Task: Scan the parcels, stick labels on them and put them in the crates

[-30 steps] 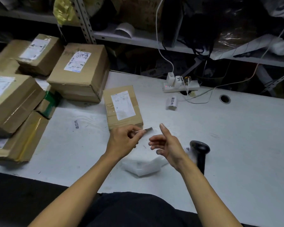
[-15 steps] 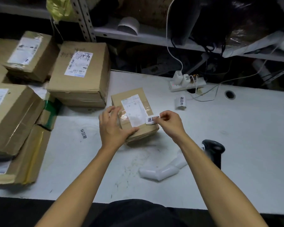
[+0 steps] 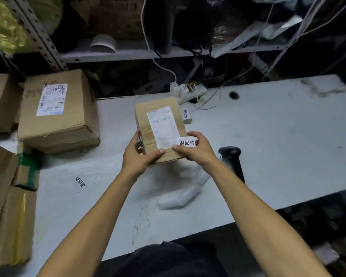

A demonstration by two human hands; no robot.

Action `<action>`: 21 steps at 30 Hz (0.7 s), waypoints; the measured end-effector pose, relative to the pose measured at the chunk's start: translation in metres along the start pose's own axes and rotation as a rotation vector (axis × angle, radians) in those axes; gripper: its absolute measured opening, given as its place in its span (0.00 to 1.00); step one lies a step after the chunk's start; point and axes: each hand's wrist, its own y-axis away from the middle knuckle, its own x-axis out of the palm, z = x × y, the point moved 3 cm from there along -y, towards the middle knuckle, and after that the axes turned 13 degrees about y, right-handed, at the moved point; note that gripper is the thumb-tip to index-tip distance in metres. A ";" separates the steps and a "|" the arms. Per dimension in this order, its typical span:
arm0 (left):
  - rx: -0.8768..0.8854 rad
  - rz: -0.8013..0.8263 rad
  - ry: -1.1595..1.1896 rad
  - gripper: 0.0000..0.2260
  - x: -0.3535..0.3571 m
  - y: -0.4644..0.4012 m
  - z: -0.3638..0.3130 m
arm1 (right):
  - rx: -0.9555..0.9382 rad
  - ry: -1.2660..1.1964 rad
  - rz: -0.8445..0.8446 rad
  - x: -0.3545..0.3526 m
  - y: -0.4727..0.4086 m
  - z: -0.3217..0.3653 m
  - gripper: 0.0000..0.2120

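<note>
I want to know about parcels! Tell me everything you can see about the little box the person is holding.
The small brown cardboard box looks taped and carries a white shipping label on top. A small white sticker with black characters sits at its near right corner. The left hand grips its left side, the right hand its right. It appears lifted off the white table.

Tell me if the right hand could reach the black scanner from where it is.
Probably yes. The scanner stands just right of the right hand with bare table between, but that hand grips the small parcel.
</note>
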 end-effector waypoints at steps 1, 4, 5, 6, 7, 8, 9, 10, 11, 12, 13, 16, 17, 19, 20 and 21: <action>0.029 0.062 -0.002 0.39 0.021 0.002 -0.010 | -0.010 -0.020 -0.028 -0.020 0.008 -0.004 0.38; 0.068 0.228 0.005 0.37 0.086 0.012 -0.026 | -0.037 -0.054 -0.130 -0.082 0.036 -0.022 0.38; 0.079 0.282 0.003 0.36 0.112 0.019 -0.028 | -0.044 -0.069 -0.176 -0.105 0.047 -0.033 0.39; 0.078 0.326 0.007 0.37 0.135 0.026 -0.028 | -0.048 -0.077 -0.215 -0.125 0.058 -0.044 0.41; 0.082 0.363 0.012 0.37 0.156 0.035 -0.028 | -0.042 -0.090 -0.241 -0.143 0.069 -0.056 0.42; 0.093 0.414 0.012 0.36 0.185 0.047 -0.027 | -0.036 -0.108 -0.280 -0.166 0.084 -0.072 0.43; 0.097 0.462 0.008 0.35 0.209 0.059 -0.024 | -0.026 -0.129 -0.311 -0.186 0.098 -0.088 0.43; 0.098 0.518 0.004 0.34 0.238 0.073 -0.020 | -0.018 -0.144 -0.352 -0.208 0.118 -0.104 0.43; 0.093 0.569 0.004 0.34 0.264 0.087 -0.015 | -0.008 -0.159 -0.392 -0.227 0.135 -0.121 0.42; 0.087 0.612 -0.008 0.34 0.285 0.098 -0.010 | 0.003 -0.174 -0.424 -0.242 0.150 -0.136 0.42; 0.082 0.662 -0.022 0.34 0.314 0.115 -0.004 | 0.018 -0.199 -0.475 -0.262 0.169 -0.156 0.42; 0.055 0.812 -0.053 0.38 0.388 0.159 0.020 | 0.072 -0.278 -0.612 -0.304 0.220 -0.217 0.42; 0.041 0.854 -0.073 0.40 0.408 0.171 0.027 | 0.096 -0.311 -0.647 -0.313 0.233 -0.236 0.42; -0.008 0.942 -0.117 0.43 0.450 0.199 0.047 | 0.157 -0.374 -0.729 -0.330 0.268 -0.277 0.42; -0.035 0.988 -0.137 0.43 0.471 0.213 0.058 | 0.195 -0.410 -0.764 -0.337 0.287 -0.296 0.43; -0.063 1.027 -0.159 0.42 0.488 0.225 0.070 | 0.226 -0.447 -0.789 -0.341 0.303 -0.315 0.45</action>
